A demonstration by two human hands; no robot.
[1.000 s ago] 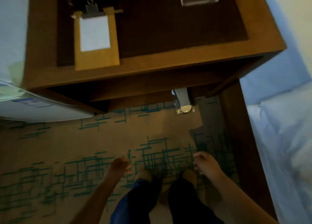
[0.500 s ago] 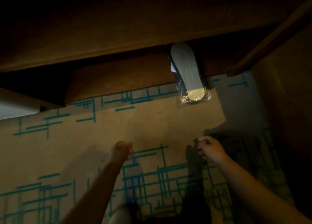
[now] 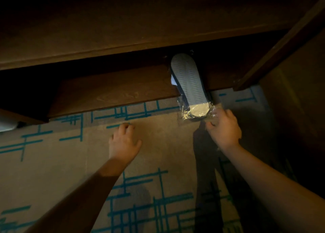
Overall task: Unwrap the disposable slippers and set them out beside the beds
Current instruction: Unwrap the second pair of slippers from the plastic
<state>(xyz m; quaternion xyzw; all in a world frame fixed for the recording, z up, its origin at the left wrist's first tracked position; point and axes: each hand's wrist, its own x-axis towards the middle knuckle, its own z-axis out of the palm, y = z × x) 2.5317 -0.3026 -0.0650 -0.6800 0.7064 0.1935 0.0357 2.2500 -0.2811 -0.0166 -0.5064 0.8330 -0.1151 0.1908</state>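
Note:
A pack of disposable slippers [image 3: 189,85] in clear crinkled plastic lies sole-up on the low wooden shelf [image 3: 112,90] of the nightstand, its near end sticking out over the carpet. The pale grey ribbed sole shows through the wrap. My right hand [image 3: 222,129] is at the pack's near end, fingers touching the plastic edge; a firm grip cannot be made out. My left hand [image 3: 124,141] hovers over the carpet to the left of the pack, fingers loosely curled, holding nothing.
The nightstand's dark underside [image 3: 140,25] overhangs the shelf closely. A wooden leg [image 3: 274,57] slants down at the right. Beige carpet with teal line patterns [image 3: 149,197] fills the foreground. A white object's corner [image 3: 7,125] shows at the far left.
The view dropped from above the nightstand to under it. Both hands moved forward; my right hand went from mid-carpet up to the near end of the slipper pack.

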